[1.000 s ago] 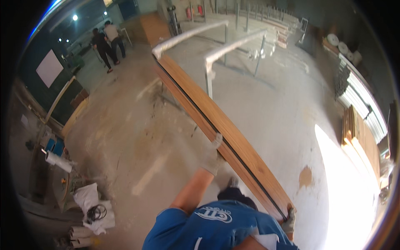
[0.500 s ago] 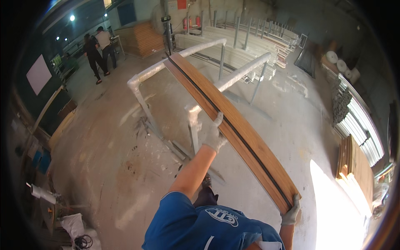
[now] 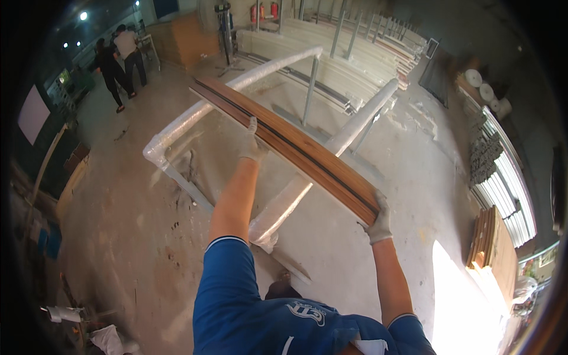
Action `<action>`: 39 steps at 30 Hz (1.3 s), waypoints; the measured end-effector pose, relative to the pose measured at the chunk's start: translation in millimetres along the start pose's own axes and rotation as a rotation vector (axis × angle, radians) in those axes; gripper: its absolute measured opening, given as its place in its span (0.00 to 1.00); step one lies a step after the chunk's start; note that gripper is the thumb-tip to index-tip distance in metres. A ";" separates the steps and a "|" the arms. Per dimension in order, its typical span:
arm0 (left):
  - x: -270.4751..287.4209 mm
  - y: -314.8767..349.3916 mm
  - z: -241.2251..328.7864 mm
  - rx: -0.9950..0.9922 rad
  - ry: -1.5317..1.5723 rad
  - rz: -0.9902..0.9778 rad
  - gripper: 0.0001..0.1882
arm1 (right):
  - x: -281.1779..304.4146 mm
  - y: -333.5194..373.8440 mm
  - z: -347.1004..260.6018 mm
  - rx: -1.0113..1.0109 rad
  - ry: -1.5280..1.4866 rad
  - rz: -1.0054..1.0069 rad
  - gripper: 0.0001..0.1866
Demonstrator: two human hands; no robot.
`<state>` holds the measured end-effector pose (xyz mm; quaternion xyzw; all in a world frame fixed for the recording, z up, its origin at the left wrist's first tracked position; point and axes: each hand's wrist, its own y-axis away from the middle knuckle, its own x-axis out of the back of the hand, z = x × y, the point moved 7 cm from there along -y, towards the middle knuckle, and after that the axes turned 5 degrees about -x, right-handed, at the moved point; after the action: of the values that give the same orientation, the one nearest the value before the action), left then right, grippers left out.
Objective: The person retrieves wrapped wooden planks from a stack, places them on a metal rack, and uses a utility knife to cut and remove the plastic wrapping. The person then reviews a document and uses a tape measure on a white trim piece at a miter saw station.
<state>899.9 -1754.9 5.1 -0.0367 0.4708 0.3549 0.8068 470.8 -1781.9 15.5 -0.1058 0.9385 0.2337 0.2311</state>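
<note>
Surface: concrete floor, stained and scuffed, with a glaring patch of sunlight at lower right. Room: a dim workshop, lit by lamps at upper left.

Centre of frame: a metal stand with two plastic-wrapped rails, the left rail and the right rail. The wood-grain plank, marked by a dark lengthwise strip, extends diagonally over both; contact with them cannot be determined.

The left hand, gloved, is closed on the plank's near edge, thumb over the top face. The right hand, also gloved, is wrapped around its lower-right end.

Surroundings: stacked pale profiles behind the stand, top centre; red fire extinguishers above; white rolls, metal profiles and brown panels along the right. Two people stand at upper left. The right rail obstructs the floor directly before the wearer.
</note>
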 end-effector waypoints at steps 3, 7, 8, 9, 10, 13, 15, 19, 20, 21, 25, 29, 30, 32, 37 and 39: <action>45.4 24.4 -6.8 0.153 -0.428 -0.121 0.35 | -9.5 -25.9 16.2 -0.051 0.022 -0.027 0.27; 100.6 165.4 -23.3 -0.022 -1.123 -0.541 0.47 | -5.0 -26.3 24.1 -0.120 -0.005 -0.001 0.28; 108.8 188.8 -27.8 -0.016 -1.279 -0.519 0.47 | -8.2 -26.0 23.8 -0.139 -0.022 -0.024 0.28; 107.0 213.2 -24.2 -0.160 -1.332 -0.520 0.47 | -11.4 -24.4 21.7 -0.125 -0.007 -0.043 0.27; 104.9 235.8 -23.6 -0.278 -1.346 -0.414 0.46 | -15.0 -21.1 19.2 -0.124 0.004 -0.077 0.25; 94.0 262.8 -30.1 -0.334 -1.363 -0.097 0.42 | -21.3 -13.0 17.8 -0.153 -0.010 -0.076 0.25; 78.3 274.5 -37.5 -0.382 -1.392 0.006 0.38 | -25.4 -9.2 19.3 -0.166 -0.036 -0.080 0.25; 47.5 295.6 -69.9 -0.439 -1.440 -0.012 0.34 | -30.1 -10.5 24.9 -0.187 -0.064 -0.159 0.26; 38.6 297.4 -80.9 -0.480 -1.489 -0.052 0.33 | -24.5 -12.6 25.7 -0.203 -0.055 -0.137 0.27; 31.4 300.5 -91.1 -0.511 -1.518 -0.108 0.32 | -23.1 -15.4 24.3 -0.187 -0.056 -0.162 0.26; 31.9 293.5 -101.0 -0.501 -1.571 -0.101 0.35 | -10.2 -23.2 24.6 -0.147 -0.041 -0.115 0.25; 31.3 291.8 -98.4 -0.496 -1.581 -0.139 0.35 | -13.7 -24.3 26.1 -0.099 0.000 -0.164 0.27; 29.7 292.4 -97.3 -0.490 -1.578 -0.149 0.34 | -16.0 -24.8 26.5 -0.086 0.002 -0.192 0.29; 28.4 292.7 -96.7 -0.433 -1.544 -0.155 0.34 | -14.2 -26.2 26.4 -0.050 0.041 -0.239 0.32; 38.6 324.9 -90.2 -0.616 -1.603 -0.008 0.40 | 39.3 -39.5 54.0 -0.289 -0.051 -0.323 0.42; 68.2 367.5 -94.7 -0.715 -1.664 0.201 0.43 | 85.5 -48.3 71.0 -0.302 0.064 -0.386 0.42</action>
<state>628.0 -1481.5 0.1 0.0246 -0.4003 0.4603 0.7920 438.4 -1797.0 -100.2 -0.3240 0.8621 0.3193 0.2232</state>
